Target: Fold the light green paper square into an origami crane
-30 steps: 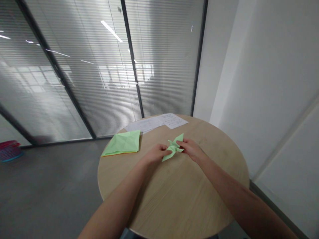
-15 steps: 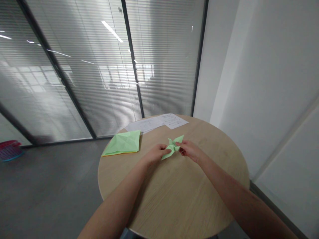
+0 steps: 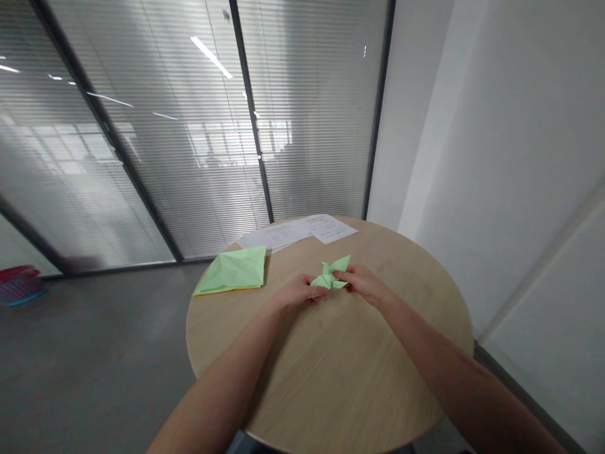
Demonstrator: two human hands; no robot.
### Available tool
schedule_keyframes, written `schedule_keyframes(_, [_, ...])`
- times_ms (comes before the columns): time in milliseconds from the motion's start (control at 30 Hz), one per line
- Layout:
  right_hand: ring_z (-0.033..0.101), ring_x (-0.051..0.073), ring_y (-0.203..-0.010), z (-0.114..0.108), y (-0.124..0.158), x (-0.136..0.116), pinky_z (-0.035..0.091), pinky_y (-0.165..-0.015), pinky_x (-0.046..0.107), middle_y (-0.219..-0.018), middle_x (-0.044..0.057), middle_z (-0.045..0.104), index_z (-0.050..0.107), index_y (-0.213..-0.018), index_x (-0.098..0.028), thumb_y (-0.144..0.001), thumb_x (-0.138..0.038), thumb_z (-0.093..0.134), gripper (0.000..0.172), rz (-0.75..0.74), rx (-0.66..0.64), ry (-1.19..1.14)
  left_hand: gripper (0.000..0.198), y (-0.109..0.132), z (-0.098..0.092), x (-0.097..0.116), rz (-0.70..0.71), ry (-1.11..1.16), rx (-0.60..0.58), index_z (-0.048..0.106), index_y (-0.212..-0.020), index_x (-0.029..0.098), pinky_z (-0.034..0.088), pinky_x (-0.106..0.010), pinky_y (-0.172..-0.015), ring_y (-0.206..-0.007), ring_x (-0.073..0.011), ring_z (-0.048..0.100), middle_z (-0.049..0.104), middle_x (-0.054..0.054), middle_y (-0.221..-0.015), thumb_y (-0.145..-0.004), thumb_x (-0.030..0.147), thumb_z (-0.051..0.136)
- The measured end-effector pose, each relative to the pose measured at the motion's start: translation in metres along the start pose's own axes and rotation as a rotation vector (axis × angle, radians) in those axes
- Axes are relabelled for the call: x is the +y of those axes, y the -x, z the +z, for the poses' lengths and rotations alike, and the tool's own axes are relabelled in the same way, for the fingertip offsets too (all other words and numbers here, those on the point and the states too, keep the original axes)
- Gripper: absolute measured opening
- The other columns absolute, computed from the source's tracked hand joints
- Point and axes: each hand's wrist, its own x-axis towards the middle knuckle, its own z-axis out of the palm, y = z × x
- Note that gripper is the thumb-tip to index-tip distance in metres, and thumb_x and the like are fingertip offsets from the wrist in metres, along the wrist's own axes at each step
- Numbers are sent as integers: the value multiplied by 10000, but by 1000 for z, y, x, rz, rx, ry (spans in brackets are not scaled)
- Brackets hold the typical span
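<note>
A small green folded paper (image 3: 328, 277) with several pointed flaps is held between my two hands, over the middle of the round wooden table (image 3: 340, 366). My left hand (image 3: 302, 291) pinches its left side, the thumb lying along the near-left flap and partly covering it. On the other side, my right hand (image 3: 362, 280) grips it with thumb and fingers by the right flaps. One flap points up and away to the right, past the right fingertips. The undersides of the paper and some fingers are hidden.
Left on the table lies a stack of green paper sheets (image 3: 234, 270) with a yellow edge beneath. Printed white sheets (image 3: 326, 228) lie at the far edge. A red and blue basket (image 3: 19, 285) stands on the floor at left. Glass partition behind, white wall (image 3: 520, 157) at right.
My left fingers have shifted on the near-left flap, which shows less than before. The folded paper has turned slightly, and its lower right flap sticks out more. My right hand has barely moved.
</note>
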Motion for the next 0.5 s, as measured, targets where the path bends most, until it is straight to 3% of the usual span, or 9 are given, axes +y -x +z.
schedule_keyframes(200, [584, 140, -696, -3, 5, -7, 397, -605, 244, -827, 50, 713, 728, -869, -161, -773, -512, 761, 366, 20, -13, 45, 269, -2, -3, -3, -5, 8, -58, 707, -703, 141, 392, -270, -603, -589, -145, 523, 633, -15, -619, -718, 403, 767])
schedule_keyframes(500, [559, 124, -649, -4, 2, -5, 389, -573, 228, -755, 36, 695, 721, -832, -168, -747, -423, 814, 285, 81, -38, -76, 204, 1, -2, 0, -18, 29, -81, 720, -688, 125, 393, -281, -614, -584, -143, 521, 640, -21, -622, -722, 324, 747])
